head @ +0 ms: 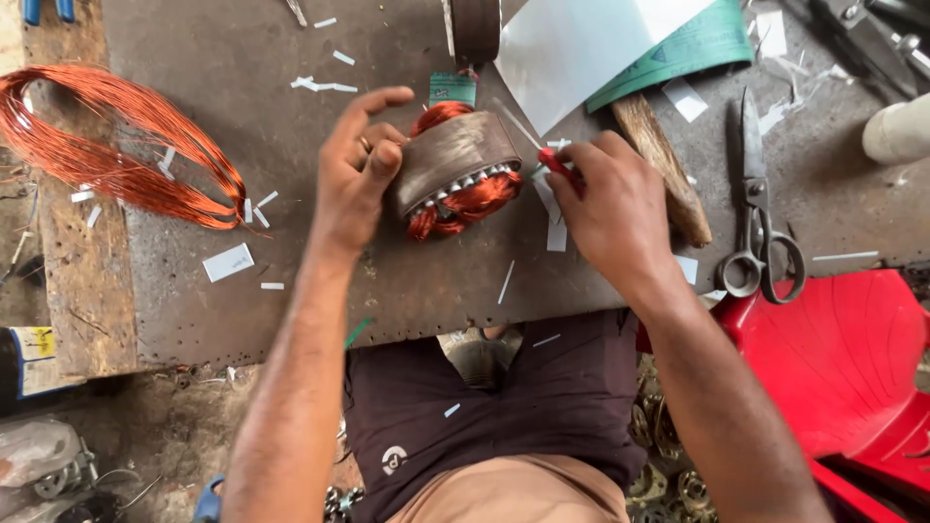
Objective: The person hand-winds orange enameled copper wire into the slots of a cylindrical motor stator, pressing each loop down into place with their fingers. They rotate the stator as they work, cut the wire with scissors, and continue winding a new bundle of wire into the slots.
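A: Item one, the stator [455, 160]. Where is it lying?

B: It is resting on its side near the middle of the worktop [242, 77], open end tipped toward the person, so the slots and copper winding [465, 203] are facing up for access. The left hand [354, 179] is pressing thumb and curled fingers against its outer wall, its grip bracing the stator rather than closing round it.

A: And the right hand [615, 208]?

B: Its grip is pinching a small red tool [554, 162], tip aimed at the slot edge.

A: Labels, sheets?

B: A small green tag [452, 87] is sitting just behind the stator. A white sheet [572, 48] is overlapping a green sheet [697, 44] at the far edge. White paper strips [230, 261] are lying scattered. Scissors [760, 213] are lying to the right, beside a wooden handle [664, 165]; a loose copper coil [116, 145] is lying far left.
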